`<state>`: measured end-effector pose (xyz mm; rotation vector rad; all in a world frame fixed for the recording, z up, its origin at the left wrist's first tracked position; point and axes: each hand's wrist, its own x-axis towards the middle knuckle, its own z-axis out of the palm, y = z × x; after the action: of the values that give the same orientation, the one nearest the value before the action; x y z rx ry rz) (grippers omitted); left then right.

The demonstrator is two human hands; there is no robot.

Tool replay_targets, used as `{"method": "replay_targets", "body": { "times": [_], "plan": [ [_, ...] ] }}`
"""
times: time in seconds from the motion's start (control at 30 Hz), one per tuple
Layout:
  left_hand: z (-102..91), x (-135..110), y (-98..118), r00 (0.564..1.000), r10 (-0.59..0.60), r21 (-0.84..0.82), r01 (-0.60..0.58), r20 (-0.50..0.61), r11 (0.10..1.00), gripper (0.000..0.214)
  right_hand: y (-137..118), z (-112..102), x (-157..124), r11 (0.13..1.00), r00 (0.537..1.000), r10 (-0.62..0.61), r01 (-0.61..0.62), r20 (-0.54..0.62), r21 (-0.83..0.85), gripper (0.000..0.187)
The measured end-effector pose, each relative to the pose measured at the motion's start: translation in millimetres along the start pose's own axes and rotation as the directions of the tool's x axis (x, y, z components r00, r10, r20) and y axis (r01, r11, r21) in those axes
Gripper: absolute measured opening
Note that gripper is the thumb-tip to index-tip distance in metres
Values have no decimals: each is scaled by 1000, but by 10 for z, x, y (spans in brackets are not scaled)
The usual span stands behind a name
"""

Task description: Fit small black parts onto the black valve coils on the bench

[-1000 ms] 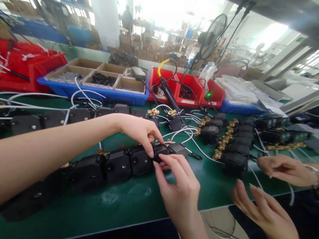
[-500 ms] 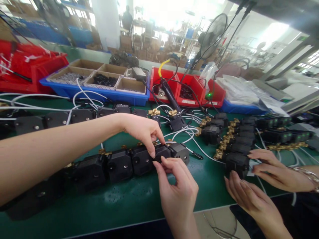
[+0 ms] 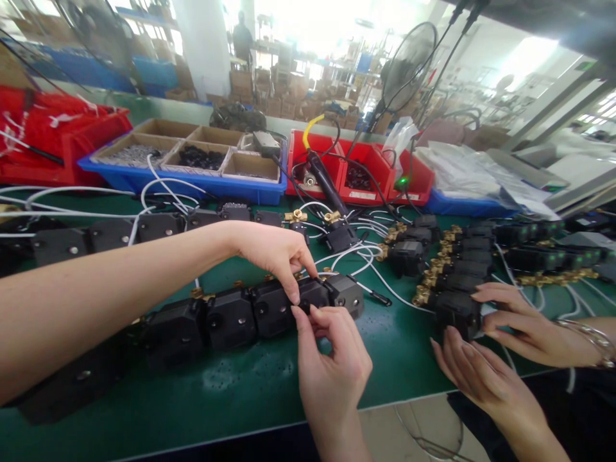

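A row of black plastic housings (image 3: 231,319) with brass fittings stands along the bench in front of me. My left hand (image 3: 276,253) reaches over from the left. Its thumb and fingers close over the top of one black housing (image 3: 314,292) near the right end of the row. My right hand (image 3: 332,359) comes from below, with thumb and forefinger drawn together at the front face of that same housing. Whatever small part lies between those fingertips is hidden. A thin black-tipped cable (image 3: 380,298) lies just right of the row.
A co-worker's hands (image 3: 500,378) hold another black housing (image 3: 457,311) at the right. Behind the row are white cables (image 3: 370,253), a blue divided tray (image 3: 192,178) of small parts, red bins (image 3: 360,179) and a black-and-yellow tool (image 3: 322,173). The bench edge (image 3: 385,405) runs along the front.
My right hand has shifted slightly left, its fingertips still at the housing. My left hand stays nearly in place. The co-worker's hands have turned their housing a little.
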<state>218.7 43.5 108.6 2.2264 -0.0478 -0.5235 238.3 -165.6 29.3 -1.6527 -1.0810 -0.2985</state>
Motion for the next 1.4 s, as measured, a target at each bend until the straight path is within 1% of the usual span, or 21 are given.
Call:
{"method": "replay_targets", "body": {
  "times": [0.1,0.2,0.27,0.33,0.4,0.5,0.6,0.67,0.73,0.8,0.9,1.0,1.1,1.17,1.23,1.3,1.4],
  "plan": [
    [0,1,-7,1000,10,14,-10,-9,1000,62,10,-42,7,999,997,-39,40,60,-23,4],
    [-2,0,-9,1000,12,16,-12,-6,1000,62,27,-111,63,996,985,-75,82,156,-35,7],
    [-4,0,-7,1000,5,9,-5,-5,1000,62,41,-164,132,995,969,-82,93,234,-33,8],
    [-5,3,-5,1000,0,3,0,-8,1000,60,60,-214,217,993,944,-103,116,314,-22,11],
    [-4,9,-8,1000,-1,0,1,-11,1000,59,84,-257,300,987,912,-149,160,383,1,12],
    [-2,23,-21,1000,-4,-5,4,-10,1000,60,113,-301,400,971,862,-226,235,453,38,12],
    [-5,37,-33,1000,4,-13,-4,-5,1000,59,115,-319,460,960,829,-245,279,503,8,13],
    [-11,40,-32,1000,14,-16,-15,-9,1000,59,102,-316,470,952,826,-239,303,511,-45,15],
    [-19,36,-26,1000,17,-13,-17,-13,1000,57,87,-301,448,949,846,-224,303,483,-91,15],
    [-28,26,-23,1000,18,-17,-18,0,1000,57,76,-273,396,961,881,-187,256,435,-104,14],
    [-39,9,-40,998,27,-41,-25,53,999,61,61,-215,291,983,925,-121,162,359,-87,14],
    [-30,-3,-85,996,6,-68,0,86,998,64,36,-155,206,988,951,-86,120,296,-100,17],
    [2,-5,-135,998,-22,-138,31,61,990,67,8,-120,171,984,964,-89,124,251,-129,19],
    [23,-2,-157,999,-24,-176,30,38,984,66,-5,-122,176,973,961,-119,162,248,-162,20],
    [33,3,-166,1000,-17,-173,20,20,985,65,-13,-150,204,951,944,-168,231,284,-206,19],
    [31,6,-163,1000,-4,-144,4,1,990,63,-20,-196,256,922,911,-212,306,353,-237,17],
    [21,10,-156,1000,26,-96,-27,-14,995,59,-37,-266,369,881,840,-246,401,484,-249,13]
  ]
}}
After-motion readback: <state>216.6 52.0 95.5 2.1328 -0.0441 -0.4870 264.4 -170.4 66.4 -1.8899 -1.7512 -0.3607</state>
